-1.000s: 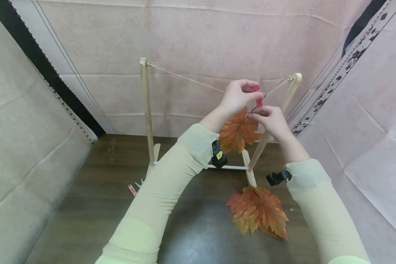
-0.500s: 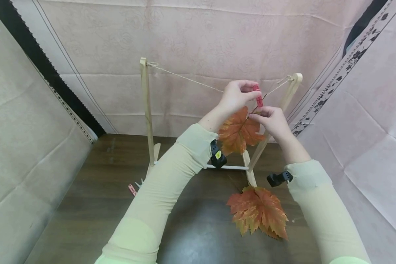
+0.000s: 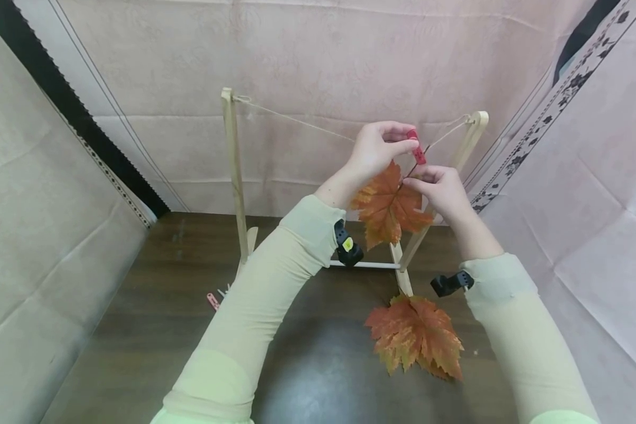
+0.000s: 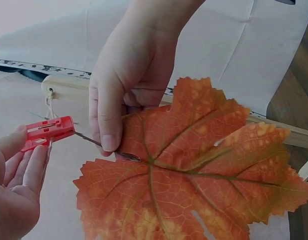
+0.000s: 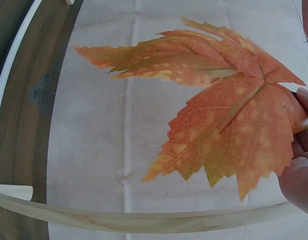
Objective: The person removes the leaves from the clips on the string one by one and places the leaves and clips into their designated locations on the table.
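Red clip point(image 3: 416, 147) pinched in our left hand point(image 3: 375, 150), raised at string point(image 3: 297, 120), 12 o'clock of orange leaf point(image 3: 391, 206). Left forearm angled up from lower left. Our right hand point(image 3: 439, 191) at 3 o'clock of leaf, fingers curled, pinching leaf at stem base; stem tip meets clip. Wooden frame point(image 3: 233, 176) behind hands. Second leaf point(image 3: 416, 338) flat on dark table point(image 3: 153, 318), 6 o'clock of held leaf.
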Motion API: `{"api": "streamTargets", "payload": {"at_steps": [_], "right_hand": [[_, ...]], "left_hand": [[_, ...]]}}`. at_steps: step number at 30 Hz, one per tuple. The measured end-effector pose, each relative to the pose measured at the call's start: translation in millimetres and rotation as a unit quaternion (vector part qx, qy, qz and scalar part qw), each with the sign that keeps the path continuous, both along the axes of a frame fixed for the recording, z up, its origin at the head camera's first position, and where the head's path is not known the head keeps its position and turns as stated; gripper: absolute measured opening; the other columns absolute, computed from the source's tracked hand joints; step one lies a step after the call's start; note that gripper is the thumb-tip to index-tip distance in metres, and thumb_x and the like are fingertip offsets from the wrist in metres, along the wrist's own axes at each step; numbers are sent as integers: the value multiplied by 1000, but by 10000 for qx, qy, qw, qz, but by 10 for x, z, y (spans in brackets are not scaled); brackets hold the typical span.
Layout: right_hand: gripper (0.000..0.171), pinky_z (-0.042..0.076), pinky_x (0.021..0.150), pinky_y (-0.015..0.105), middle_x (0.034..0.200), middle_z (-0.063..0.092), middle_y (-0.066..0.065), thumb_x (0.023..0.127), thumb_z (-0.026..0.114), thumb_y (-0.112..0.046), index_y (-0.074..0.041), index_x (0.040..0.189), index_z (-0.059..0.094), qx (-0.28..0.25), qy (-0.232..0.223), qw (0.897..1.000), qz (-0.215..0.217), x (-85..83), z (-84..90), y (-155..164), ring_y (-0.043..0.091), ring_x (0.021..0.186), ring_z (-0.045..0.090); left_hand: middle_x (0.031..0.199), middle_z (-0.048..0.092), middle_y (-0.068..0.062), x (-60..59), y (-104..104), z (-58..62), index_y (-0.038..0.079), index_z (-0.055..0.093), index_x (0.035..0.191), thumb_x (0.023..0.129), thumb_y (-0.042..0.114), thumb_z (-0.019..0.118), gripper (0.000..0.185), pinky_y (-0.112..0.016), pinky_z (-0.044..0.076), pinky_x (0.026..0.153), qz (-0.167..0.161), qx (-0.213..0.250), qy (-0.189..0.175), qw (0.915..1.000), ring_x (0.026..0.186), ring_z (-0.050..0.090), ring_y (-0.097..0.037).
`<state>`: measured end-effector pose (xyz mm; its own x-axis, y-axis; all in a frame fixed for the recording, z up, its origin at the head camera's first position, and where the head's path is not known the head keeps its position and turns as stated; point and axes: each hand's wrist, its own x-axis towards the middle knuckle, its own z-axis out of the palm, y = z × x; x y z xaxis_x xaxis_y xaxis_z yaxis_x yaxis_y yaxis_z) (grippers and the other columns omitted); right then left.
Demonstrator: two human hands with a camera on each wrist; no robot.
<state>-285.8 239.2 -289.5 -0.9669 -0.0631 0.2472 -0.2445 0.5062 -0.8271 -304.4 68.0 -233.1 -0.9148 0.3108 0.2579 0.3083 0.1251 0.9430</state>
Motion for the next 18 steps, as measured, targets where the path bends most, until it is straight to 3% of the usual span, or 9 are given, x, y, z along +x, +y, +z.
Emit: {"api": "streamTargets", "payload": {"at_steps": [4, 11, 18], "right_hand": [[14, 47, 73, 13, 79, 71, -14, 86, 68, -20, -7, 91, 72, 134, 32, 9999, -34, -1, 0, -11, -4, 76, 60], [25, 44, 65, 15, 69, 65, -22, 86, 67, -20, 3, 97, 69, 507, -20, 9986, 129, 29, -8, -39, -2, 68, 56], [25, 42, 60, 18, 69, 67, -19, 86, 68, -20, 3, 96, 70, 628, -28, 9978, 198, 32, -29, -74, 0, 63, 54]], "left_hand": [[104, 70, -7, 15, -11, 29, 6, 67, 110, 84, 15, 69, 27, -14, 50, 77, -4, 125, 150, 9998, 93, 65, -11], [102, 70, -12, 10, -68, 68, 1, 67, 107, 83, 10, 69, 25, -15, 53, 75, -11, 508, 342, 9981, 89, 66, -14], [104, 70, -8, -1, -167, 121, 5, 67, 109, 83, 13, 70, 27, -13, 51, 78, 114, 453, 327, 9984, 92, 65, -11]]}}
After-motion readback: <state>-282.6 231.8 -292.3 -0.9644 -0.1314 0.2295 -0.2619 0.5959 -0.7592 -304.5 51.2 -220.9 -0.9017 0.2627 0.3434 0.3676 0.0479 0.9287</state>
